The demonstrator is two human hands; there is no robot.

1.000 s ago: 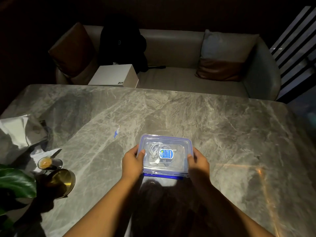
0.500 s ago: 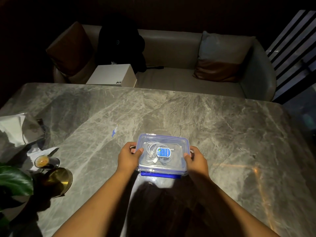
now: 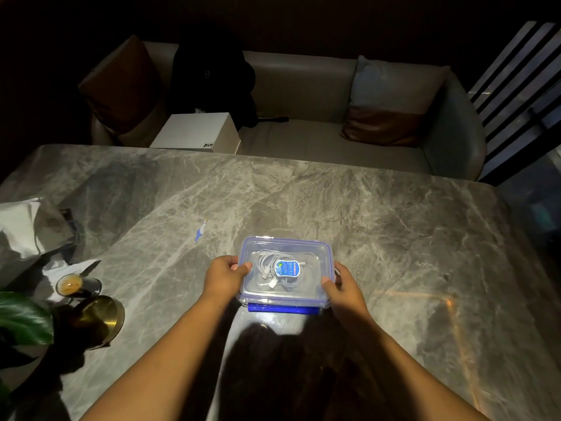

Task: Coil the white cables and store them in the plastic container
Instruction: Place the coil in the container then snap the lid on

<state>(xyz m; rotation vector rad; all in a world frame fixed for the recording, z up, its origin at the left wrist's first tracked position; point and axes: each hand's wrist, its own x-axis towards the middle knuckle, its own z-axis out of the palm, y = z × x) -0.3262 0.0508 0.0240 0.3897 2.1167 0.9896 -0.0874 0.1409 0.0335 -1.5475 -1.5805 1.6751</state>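
Lidded plastic container [image 3: 306, 296] on the table [image 3: 394, 238], white cables [image 3: 264, 262] coiled inside (a sticker [image 3: 287, 268] hides part). Left hand [image 3: 223, 276] grasps its 9 o'clock edge, right hand [image 3: 344, 288] its 3 o'clock edge; the fingers behind the walls are hidden.

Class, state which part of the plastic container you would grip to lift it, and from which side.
Probably the two short ends, one hand from each side, thumbs on the lid. The container is flat, level on the table, and its near long side carries a blue latch; the left hand and right hand grip it this way.
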